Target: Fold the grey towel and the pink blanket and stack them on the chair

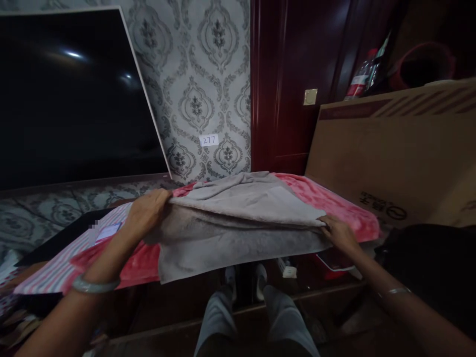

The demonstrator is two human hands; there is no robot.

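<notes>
Left hand (pixel 149 212) at nine o'clock on the gray cloth (pixel 238 245) and right hand (pixel 339 233) at three pinch its raised edge, I judge to hold it taut, atop pink fabric (pixel 330 201) toward my six o'clock.

Matt, plush-looking grey cloth (pixel 241 209)

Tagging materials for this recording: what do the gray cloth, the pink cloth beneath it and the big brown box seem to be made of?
Gray cloth: probably fleece or plush, matte, from its soft, fuzzy surface.
Pink cloth: likely velvety plush; mottled light and dark patches suggest pile.
Box: apparently cardboard, dull brown with printed marks.
</notes>
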